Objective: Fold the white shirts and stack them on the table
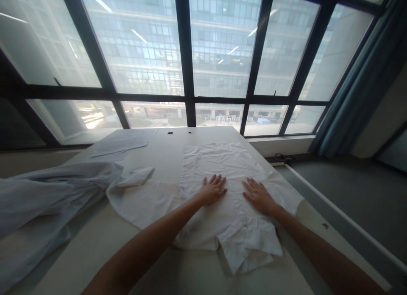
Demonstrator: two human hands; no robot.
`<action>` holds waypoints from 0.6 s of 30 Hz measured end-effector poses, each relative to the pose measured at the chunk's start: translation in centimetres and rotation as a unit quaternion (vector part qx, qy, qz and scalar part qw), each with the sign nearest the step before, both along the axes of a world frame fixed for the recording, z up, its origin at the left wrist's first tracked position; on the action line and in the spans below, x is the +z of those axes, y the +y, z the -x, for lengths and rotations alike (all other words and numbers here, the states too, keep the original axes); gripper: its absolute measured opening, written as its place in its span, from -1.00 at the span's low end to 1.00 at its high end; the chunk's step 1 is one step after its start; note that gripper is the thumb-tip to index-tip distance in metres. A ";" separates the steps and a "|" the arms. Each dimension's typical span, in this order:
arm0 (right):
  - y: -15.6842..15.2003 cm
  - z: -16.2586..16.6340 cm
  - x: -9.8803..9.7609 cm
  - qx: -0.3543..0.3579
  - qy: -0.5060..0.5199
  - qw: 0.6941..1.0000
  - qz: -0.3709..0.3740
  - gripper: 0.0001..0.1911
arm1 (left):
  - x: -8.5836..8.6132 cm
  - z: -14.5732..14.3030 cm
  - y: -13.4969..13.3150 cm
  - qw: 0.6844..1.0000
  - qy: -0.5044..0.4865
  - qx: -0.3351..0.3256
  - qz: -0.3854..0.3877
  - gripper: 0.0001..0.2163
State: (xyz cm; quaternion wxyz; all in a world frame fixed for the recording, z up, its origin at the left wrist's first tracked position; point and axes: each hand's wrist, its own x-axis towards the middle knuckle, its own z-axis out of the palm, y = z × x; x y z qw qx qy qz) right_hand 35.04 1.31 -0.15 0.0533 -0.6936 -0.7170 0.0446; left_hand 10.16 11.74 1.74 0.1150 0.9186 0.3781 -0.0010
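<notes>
Left hand (215, 190) and right hand (259, 196) spread wide, empty — laid flat, likely steadying white shirt (216, 161) on tabletop (165, 159).

Probably an office, tall dark-framed windows (187, 53), glass-fronted building (222, 36) outside, white table (165, 155), blue curtain (354, 85)

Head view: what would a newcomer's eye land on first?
Probably the bright windows, which fill the upper part of the picture beyond the table. Next, near the centre, the left hand and right hand, laid with fingers spread on a white garment. The blue curtain stands out at upper right.
</notes>
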 end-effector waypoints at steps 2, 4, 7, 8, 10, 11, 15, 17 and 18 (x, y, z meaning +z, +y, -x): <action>0.0 -0.1 0.0 0.001 0.003 1.000 0.001 -0.34 | -1.0 1.3 0.7 0.999 -0.010 -0.004 -0.035 -0.40; 0.1 -0.2 -0.2 -0.002 0.003 1.000 0.005 -0.34 | -1.7 2.3 1.0 0.997 -0.028 0.000 -0.075 -0.43; 0.5 0.3 -0.4 -0.029 -0.002 0.999 0.031 -0.35 | -2.3 2.8 1.0 0.993 -0.045 0.002 -0.106 -0.45; 0.9 0.8 -0.3 -0.041 -0.004 0.998 0.038 -0.35 | -2.4 2.8 1.0 0.993 -0.047 0.001 -0.110 -0.46; 2.1 2.4 -0.1 -0.049 -0.003 0.998 0.031 -0.34 | -2.5 2.6 0.9 0.992 -0.048 -0.002 -0.116 -0.47; 2.9 3.4 0.1 -0.038 0.002 0.999 0.019 -0.35 | -2.4 2.5 0.9 0.992 -0.048 -0.002 -0.117 -0.48; 7.1 7.8 0.7 0.074 0.050 0.996 -0.032 -0.40 | -2.1 2.4 0.7 0.992 -0.042 -0.003 -0.123 -0.50; 9.0 9.0 0.7 0.103 0.064 0.991 -0.048 -0.39 | -2.1 2.4 0.7 0.991 -0.037 -0.002 -0.126 -0.50; 9.9 9.1 0.5 0.107 0.067 0.991 -0.050 -0.39 | -2.1 2.5 0.6 0.991 -0.035 0.000 -0.127 -0.50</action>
